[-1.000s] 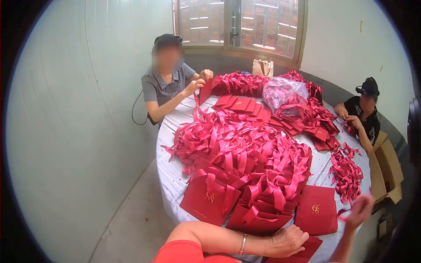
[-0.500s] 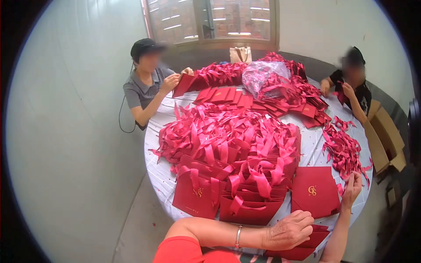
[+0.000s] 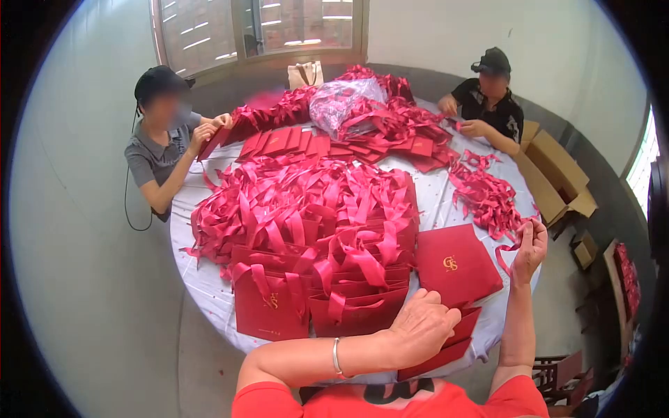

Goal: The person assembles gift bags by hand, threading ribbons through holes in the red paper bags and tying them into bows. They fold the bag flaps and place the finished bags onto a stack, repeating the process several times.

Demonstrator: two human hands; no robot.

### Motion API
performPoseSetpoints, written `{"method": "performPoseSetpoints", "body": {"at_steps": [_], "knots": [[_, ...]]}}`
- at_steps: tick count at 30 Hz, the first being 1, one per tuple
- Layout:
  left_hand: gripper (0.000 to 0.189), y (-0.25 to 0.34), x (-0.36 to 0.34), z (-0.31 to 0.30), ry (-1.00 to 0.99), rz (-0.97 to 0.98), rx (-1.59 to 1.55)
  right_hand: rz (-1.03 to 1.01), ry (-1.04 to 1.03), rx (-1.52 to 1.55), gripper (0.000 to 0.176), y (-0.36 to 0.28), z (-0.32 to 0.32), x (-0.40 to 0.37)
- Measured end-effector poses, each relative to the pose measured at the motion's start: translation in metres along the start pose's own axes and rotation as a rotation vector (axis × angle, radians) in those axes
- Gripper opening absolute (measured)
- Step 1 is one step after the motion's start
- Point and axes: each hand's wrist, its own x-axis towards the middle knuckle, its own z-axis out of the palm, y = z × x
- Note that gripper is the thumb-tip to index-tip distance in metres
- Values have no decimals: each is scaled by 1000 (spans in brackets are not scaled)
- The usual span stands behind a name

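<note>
My left hand [image 3: 423, 329], its wrist in a silver bangle, is curled over an open red bag [image 3: 456, 345] at the table's front edge; what its fingers hold, if anything, is hidden. Raised at the right, my right hand [image 3: 528, 252] pinches a red ribbon [image 3: 506, 259] that hangs down beside it. Between and behind my hands lies a flat red bag [image 3: 460, 263] with a gold logo. Loose ribbons [image 3: 488, 198] are heaped just beyond my right hand. Rows of red bags with ribbon handles [image 3: 313, 209] stand to the left of my hands.
Two people in dark caps [image 3: 162, 139] [image 3: 488, 104] sit across the round table, their hands on bags and ribbons. More bags, a plastic-wrapped bundle [image 3: 341, 104] and a cream tote [image 3: 305, 74] are at the back. An open cardboard box [image 3: 557, 171] stands beyond the right edge.
The view has turned to the right. My right hand has lifted a ribbon off the loose heap. The person at the right has lowered a hand from near the face.
</note>
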Motion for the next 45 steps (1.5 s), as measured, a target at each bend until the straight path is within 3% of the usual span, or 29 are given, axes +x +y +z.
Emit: {"method": "performPoseSetpoints", "body": {"at_steps": [2,4,5,7,8,10,13,17,22,25,27,31,33,35,39,41,45], "knots": [[19,0,-2,-3,30,30,43,-39,-116,-75,8,-50,11,-15],[17,3,-2,-2,-183,-102,-6,-77,-418,-63,5,-89,8,-39],[14,1,-4,2,-111,-29,-24,-61,-554,-46,4,-125,17,-55],[10,4,-4,-2,-115,-19,-61,-260,-758,-224,13,-148,23,-72],[7,7,-4,-7,-148,6,-33,-343,-780,-188,15,-150,25,-82],[8,11,-4,-11,-148,-15,-29,-275,-780,-125,16,-151,20,-100],[9,11,-6,-12,-117,-10,-32,-325,-748,-204,18,-146,14,-117],[9,10,-5,-9,-159,67,14,-245,-752,-324,13,-156,4,-129],[11,22,-11,-25,-333,165,-112,-208,-798,-354,13,-183,4,-133],[12,21,-14,-34,-434,239,-202,-61,-836,-317,6,-191,-8,-133],[13,23,-14,-38,-473,292,-223,314,-941,-277,10,-194,-15,-130],[18,25,-6,-37,-632,276,-266,272,-996,-336,10,-204,-13,-125],[15,24,-4,-43,-611,255,-404,212,-1003,-447,10,-197,-14,-123],[14,22,-3,-34,-583,187,-498,282,-994,-397,9,-189,-14,-120],[15,26,-4,-25,-575,184,-362,505,-1049,-246,9,-177,-28,-114],[18,36,-12,-17,-444,226,-199,390,-1103,-239,8,-167,-33,-114],[17,47,-23,-6,-499,109,-246,261,-1078,-365,8,-166,-32,-123]]}}
